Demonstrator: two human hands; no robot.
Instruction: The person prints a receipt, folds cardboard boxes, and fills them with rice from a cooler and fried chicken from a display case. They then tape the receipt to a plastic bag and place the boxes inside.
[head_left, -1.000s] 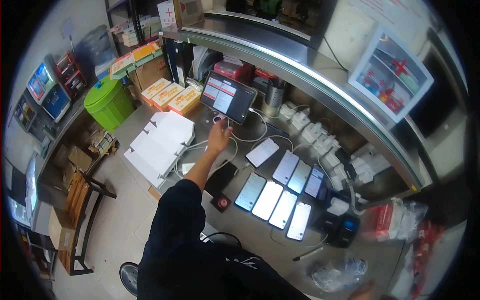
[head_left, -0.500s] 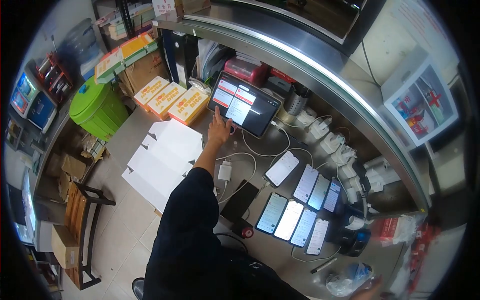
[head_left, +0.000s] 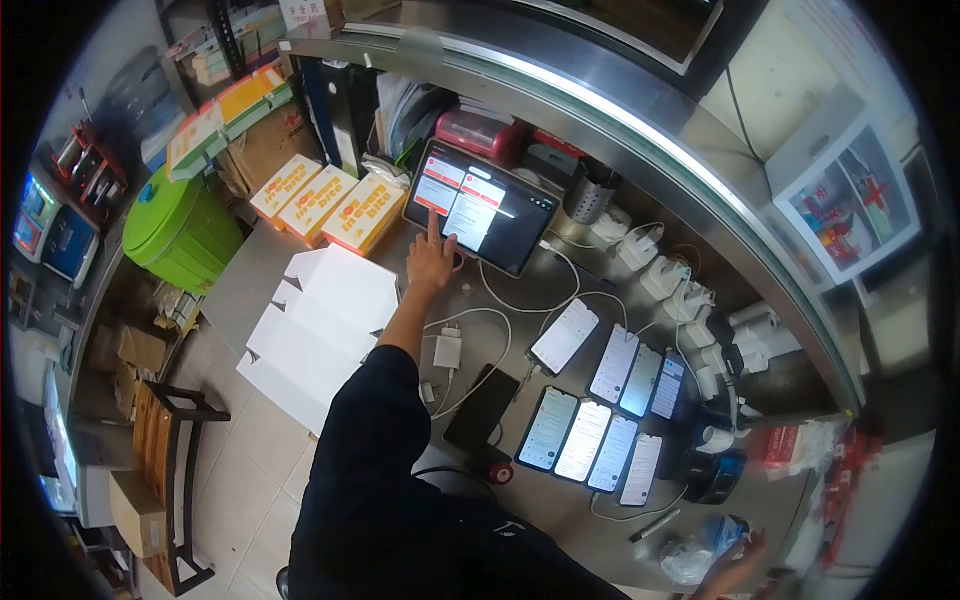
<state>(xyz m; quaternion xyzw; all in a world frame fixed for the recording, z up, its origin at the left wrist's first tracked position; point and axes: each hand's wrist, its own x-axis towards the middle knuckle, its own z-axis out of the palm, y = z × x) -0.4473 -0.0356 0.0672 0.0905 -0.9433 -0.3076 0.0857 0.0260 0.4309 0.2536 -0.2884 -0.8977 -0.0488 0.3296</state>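
My left hand (head_left: 431, 262) reaches to the lit tablet (head_left: 517, 228), its index finger stretched out at the lower left of the screen and its thumb apart. Order-like white and red panels show on the tablet. My right hand (head_left: 738, 568), partly in view at the lower right, is beside a clear plastic bag (head_left: 686, 562) and a bottle-like item with blue on it (head_left: 724, 532); its fingers look loosely spread, holding nothing I can see. A pen (head_left: 655, 526) lies close by. Several lit phones, such as a front one (head_left: 547, 428), lie between my hands.
Flattened white cardboard (head_left: 318, 330) lies left of my arm. Orange-and-white boxes (head_left: 366, 212) stand behind it. White chargers (head_left: 660, 277) and cables line the back shelf. A dark phone (head_left: 480, 408) lies near me. A green bin (head_left: 180, 235) and a wooden chair (head_left: 158, 435) stand left.
My left index finger has moved a little up over the tablet screen. My right hand has come further into view beside the plastic bag. The whole view has shifted slightly.
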